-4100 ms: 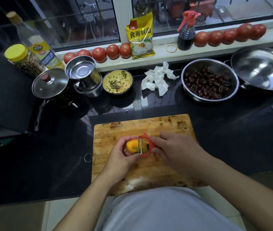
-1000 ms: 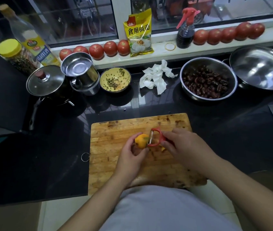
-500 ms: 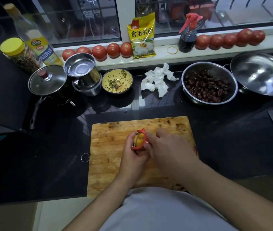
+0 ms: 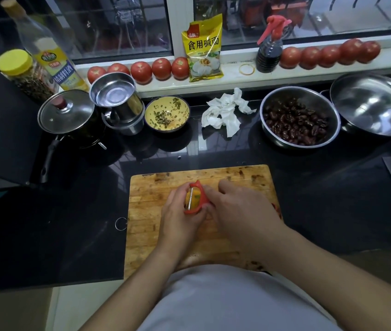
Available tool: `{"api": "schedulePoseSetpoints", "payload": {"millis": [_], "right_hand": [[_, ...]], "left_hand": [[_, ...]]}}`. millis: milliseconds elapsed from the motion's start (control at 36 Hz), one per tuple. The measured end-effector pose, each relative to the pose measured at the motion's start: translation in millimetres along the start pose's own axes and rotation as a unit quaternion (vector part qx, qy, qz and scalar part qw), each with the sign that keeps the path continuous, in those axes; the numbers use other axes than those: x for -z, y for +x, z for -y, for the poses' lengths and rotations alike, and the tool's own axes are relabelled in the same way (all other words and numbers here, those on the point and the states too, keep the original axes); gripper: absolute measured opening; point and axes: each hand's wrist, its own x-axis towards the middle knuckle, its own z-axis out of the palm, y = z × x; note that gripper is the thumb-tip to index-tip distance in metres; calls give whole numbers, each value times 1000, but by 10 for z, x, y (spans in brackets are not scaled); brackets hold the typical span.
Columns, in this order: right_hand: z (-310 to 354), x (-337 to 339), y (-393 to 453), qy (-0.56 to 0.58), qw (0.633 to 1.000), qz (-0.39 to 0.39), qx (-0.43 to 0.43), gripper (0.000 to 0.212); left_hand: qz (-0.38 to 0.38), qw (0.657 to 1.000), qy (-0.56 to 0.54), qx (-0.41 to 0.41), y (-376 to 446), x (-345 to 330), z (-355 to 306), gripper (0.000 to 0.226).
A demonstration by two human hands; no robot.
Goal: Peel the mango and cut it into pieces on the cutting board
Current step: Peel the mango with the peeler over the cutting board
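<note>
Left hand (image 4: 180, 220): fingers curled round the mango (image 4: 195, 196), held over the cutting board (image 4: 146, 211). Right hand (image 4: 240, 211): fingers clamped on the red peeler (image 4: 200, 199), blade laid against the mango. Cutting board: wooden, on the black counter (image 4: 70, 235). Beyond: bowl of dark fruit (image 4: 296, 121), crumpled tissue (image 4: 225, 113), lidded pot (image 4: 66, 114). Windowsill: tomatoes (image 4: 161, 68).

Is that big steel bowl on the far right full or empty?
Empty: the steel bowl shows only bare shiny metal inside, unlike the neighbouring bowl holding dark fruit.
</note>
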Motion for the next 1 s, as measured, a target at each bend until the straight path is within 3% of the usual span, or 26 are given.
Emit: {"api": "schedulePoseSetpoints", "payload": {"millis": [333, 806, 1000], "right_hand": [[-129, 72, 37, -10, 999, 12, 40, 46], [-263, 60, -65, -2, 999, 25, 36, 48], [-358, 57, -148, 11, 999, 23, 22, 51]], "left_hand": [[18, 999, 27, -6, 23, 66, 47, 26], [14, 1000, 6, -16, -51, 16, -53, 29], [22, 999, -33, 1, -96, -14, -107, 45]]}}
